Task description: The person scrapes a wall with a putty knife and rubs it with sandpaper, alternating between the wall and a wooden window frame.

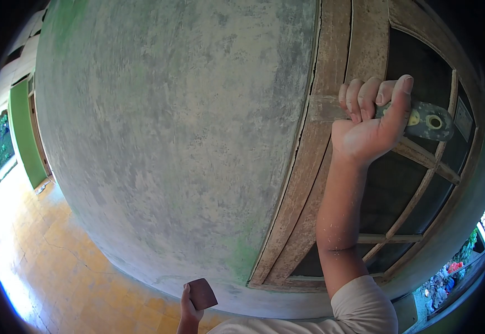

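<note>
My right hand (371, 119) is raised against a worn wooden window frame (331, 145) and is closed around a scraper (429, 120), whose dark handle with a hole sticks out to the right. The blade lies flat on the frame wood to the left of my fingers. My left hand (189, 309) hangs low at the bottom of the view and pinches a small brown piece of sandpaper (202, 293). My right forearm is dusted with pale flecks.
A scraped grey-green plaster wall (175, 133) fills the left and middle. The window has dark panes (392, 189) with diagonal wooden bars. An orange tiled floor (58, 250) lies below left, a green door frame (22, 133) stands far left, and plants show at right.
</note>
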{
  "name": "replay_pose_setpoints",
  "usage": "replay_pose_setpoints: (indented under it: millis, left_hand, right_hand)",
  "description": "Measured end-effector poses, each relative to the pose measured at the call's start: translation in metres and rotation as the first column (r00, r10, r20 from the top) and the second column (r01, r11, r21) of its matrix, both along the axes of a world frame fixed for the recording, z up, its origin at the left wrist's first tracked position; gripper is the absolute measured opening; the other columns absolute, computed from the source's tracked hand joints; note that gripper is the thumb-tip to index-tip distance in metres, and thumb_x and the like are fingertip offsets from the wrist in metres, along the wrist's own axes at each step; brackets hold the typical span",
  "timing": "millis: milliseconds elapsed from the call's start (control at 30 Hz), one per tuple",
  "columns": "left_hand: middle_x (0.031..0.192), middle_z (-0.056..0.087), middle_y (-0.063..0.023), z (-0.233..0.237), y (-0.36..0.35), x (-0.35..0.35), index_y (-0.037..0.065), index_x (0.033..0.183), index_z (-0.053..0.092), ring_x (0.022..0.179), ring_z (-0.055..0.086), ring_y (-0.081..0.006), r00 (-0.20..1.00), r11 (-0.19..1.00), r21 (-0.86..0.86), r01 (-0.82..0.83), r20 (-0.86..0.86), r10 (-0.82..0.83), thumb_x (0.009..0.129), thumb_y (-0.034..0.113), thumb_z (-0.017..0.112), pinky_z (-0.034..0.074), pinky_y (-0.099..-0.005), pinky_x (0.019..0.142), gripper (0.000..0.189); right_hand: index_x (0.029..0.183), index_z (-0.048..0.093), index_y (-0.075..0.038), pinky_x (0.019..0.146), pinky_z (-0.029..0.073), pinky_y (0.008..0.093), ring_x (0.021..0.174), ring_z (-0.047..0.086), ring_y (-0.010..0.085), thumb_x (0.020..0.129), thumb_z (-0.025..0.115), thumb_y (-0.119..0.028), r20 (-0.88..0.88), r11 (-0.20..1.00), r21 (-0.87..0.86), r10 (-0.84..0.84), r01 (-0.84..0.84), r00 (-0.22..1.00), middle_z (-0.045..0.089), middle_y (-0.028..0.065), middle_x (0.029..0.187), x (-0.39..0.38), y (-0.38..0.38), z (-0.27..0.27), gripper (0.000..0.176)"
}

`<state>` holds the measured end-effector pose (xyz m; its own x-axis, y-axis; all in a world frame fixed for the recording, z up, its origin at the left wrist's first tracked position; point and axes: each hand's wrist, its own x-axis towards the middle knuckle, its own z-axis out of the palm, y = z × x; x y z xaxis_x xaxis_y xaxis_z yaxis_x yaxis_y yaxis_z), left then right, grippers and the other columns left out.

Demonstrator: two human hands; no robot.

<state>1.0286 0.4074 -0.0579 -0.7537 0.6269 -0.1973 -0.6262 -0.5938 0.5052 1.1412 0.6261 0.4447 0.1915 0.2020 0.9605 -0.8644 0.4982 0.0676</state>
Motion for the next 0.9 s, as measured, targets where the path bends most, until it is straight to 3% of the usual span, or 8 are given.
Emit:
replay_pose_setpoints:
  millis: [100,300,500,600,700,733,900]
  left_hand:
    - [0.107,0.063,-0.0068,-0.003,-0.001,0.001,0.012,0.113,0.055,0.100,0.061,-0.0235,1.000,1.000,-0.018,0.000,0.008,0.000,0.092,0.040,0.055,0.048,-0.0425,0.090,0.035]
    - [0.106,0.063,-0.0069,-0.004,0.002,0.000,0.012,0.112,0.054,0.100,0.061,-0.0230,1.000,1.000,0.002,-0.007,0.011,0.007,0.092,0.039,0.054,0.049,-0.0422,0.089,0.033]
    - [0.106,0.062,-0.0064,-0.004,0.004,0.000,0.012,0.112,0.054,0.100,0.061,-0.0226,0.999,1.000,-0.010,0.016,0.033,-0.016,0.092,0.038,0.054,0.049,-0.0419,0.089,0.033]
    - [0.106,0.064,-0.0076,-0.005,0.004,-0.001,0.011,0.112,0.055,0.098,0.063,-0.0236,0.999,1.000,-0.014,-0.020,0.032,0.021,0.093,0.039,0.052,0.050,-0.0414,0.089,0.034]
    - [0.106,0.062,-0.0062,-0.008,0.003,-0.002,0.013,0.112,0.054,0.100,0.061,-0.0226,0.999,1.000,0.002,0.000,0.033,0.000,0.092,0.038,0.055,0.049,-0.0415,0.089,0.032]
    - [0.106,0.062,-0.0061,-0.007,0.002,-0.002,0.013,0.112,0.054,0.100,0.061,-0.0226,1.000,1.000,0.000,0.009,0.025,-0.009,0.092,0.038,0.055,0.049,-0.0415,0.089,0.032]
    - [0.106,0.062,-0.0060,-0.007,0.002,-0.002,0.013,0.111,0.054,0.100,0.061,-0.0226,1.000,1.000,0.013,0.014,0.026,-0.014,0.093,0.037,0.054,0.049,-0.0413,0.090,0.030]
  right_hand:
    - [0.065,0.033,-0.016,0.043,0.019,0.0251,0.040,0.017,0.0077,0.097,0.045,-0.037,-0.004,0.988,-0.132,-0.080,0.078,0.997,0.022,-0.0044,0.047,-0.017,0.002,0.003,0.040]
    - [0.064,0.032,-0.015,0.044,0.020,0.0263,0.040,0.018,0.0086,0.094,0.050,-0.037,-0.005,0.999,-0.023,-0.043,0.043,0.999,0.022,-0.0043,0.046,-0.003,-0.004,0.000,0.042]
    - [0.065,0.028,-0.015,0.045,0.020,0.0259,0.041,0.017,0.0080,0.096,0.045,-0.038,0.030,0.985,-0.112,-0.133,0.135,0.991,0.020,-0.0048,0.048,-0.017,-0.002,0.000,0.042]
    - [0.065,0.028,-0.015,0.045,0.020,0.0261,0.041,0.018,0.0080,0.095,0.049,-0.037,-0.002,0.992,0.000,-0.124,0.124,0.992,0.022,-0.0041,0.047,-0.007,-0.008,-0.003,0.043]
    - [0.066,0.030,-0.015,0.045,0.020,0.0260,0.041,0.018,0.0085,0.095,0.049,-0.036,0.006,0.996,-0.055,-0.066,0.066,0.998,0.023,-0.0040,0.048,-0.018,0.000,-0.002,0.041]
    - [0.067,0.030,-0.015,0.044,0.020,0.0261,0.041,0.017,0.0086,0.096,0.048,-0.035,0.017,0.985,-0.106,-0.135,0.136,0.991,0.022,-0.0039,0.048,-0.018,-0.003,-0.001,0.040]
    - [0.065,0.029,-0.015,0.045,0.021,0.0265,0.041,0.018,0.0086,0.094,0.051,-0.036,0.018,0.994,-0.037,-0.107,0.107,0.994,0.022,-0.0035,0.047,-0.007,-0.006,-0.003,0.042]
